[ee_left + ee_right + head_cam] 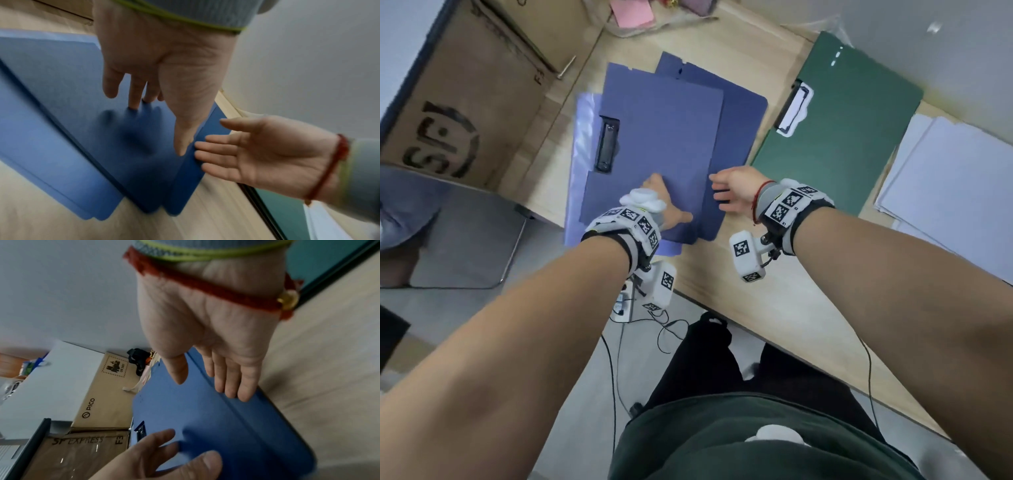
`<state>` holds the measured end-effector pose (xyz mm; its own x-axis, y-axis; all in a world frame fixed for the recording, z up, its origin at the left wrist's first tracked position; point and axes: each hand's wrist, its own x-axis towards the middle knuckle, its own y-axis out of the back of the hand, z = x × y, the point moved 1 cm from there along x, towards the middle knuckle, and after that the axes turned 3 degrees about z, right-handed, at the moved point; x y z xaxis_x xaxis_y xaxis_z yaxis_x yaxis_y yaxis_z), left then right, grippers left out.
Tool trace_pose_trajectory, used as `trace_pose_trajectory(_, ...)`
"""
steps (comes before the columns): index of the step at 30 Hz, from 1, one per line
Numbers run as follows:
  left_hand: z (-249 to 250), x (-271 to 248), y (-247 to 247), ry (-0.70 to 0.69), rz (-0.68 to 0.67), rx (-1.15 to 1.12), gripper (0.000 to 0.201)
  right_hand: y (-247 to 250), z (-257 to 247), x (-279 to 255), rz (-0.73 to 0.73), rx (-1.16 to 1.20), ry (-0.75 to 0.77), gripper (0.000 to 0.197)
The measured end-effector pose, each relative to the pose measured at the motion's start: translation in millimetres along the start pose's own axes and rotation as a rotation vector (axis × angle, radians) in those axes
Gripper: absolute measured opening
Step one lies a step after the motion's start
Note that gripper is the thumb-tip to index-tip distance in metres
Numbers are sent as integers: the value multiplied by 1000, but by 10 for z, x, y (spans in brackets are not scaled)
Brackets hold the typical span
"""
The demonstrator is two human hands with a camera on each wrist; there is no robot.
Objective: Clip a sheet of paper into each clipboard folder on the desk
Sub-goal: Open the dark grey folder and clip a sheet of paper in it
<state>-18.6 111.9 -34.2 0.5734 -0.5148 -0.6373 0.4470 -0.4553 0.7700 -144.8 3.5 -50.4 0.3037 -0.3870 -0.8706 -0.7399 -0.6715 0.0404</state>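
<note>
A stack of blue clipboard folders lies on the wooden desk. The top one is closed, and its black clip shows at its left edge. My left hand rests flat on its near part, fingers spread and pressing the cover. My right hand has straight fingers at the top folder's right edge, lying on the blue folder below. A dark green folder lies to the right, its clip holding a white scrap. Loose white sheets are stacked further right.
A large cardboard box stands off the desk's left end. Pink notes and clutter sit at the far edge. A pale translucent folder pokes out under the blue stack. Cables run on the floor below the near edge.
</note>
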Motion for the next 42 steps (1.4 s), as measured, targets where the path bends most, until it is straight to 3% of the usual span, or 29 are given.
trace_pose_trajectory(3,-102,-18,-47,-47,-40,-13,88,-153,57,32,24,8,-25,25)
trace_pose_trajectory(8,-240,78,-181,-68,-116,-87,112,-238,102,-27,27,-9,-57,31)
trace_pose_trajectory(10,-256,81,-221,-81,-151,-126,105,-310,82,-28,32,-47,-35,39)
trace_pose_trajectory(12,-272,17,-189,-69,-90,-151,86,-360,58,-34,72,-169,25,42)
trace_pose_trajectory(15,-370,-18,-96,114,144,-213,69,-260,93,-71,230,-416,109,52)
trace_pose_trajectory(17,-463,-63,-32,272,137,-209,75,-163,197,-98,255,-401,104,56)
trace_pose_trajectory(19,-510,-64,-34,352,52,-224,90,-117,349,-73,182,-274,28,65)
trace_pose_trajectory(23,-540,-91,-43,403,22,-273,99,-93,469,-132,154,-165,-30,31)
trace_pose_trajectory(29,-448,-249,168,488,102,-501,110,29,391,-254,87,-152,106,25)
trace_pose_trajectory(33,-234,-327,365,416,161,-528,113,320,220,-456,176,-172,212,31)
trace_pose_trajectory(36,9,-331,476,277,210,-533,110,634,234,-602,214,-117,220,37)
trace_pose_trajectory(40,559,-421,792,62,267,-446,74,1125,441,-867,176,-26,116,18)
trace_pose_trajectory(42,775,-483,968,-6,287,-366,67,1283,551,-976,146,-44,74,16)
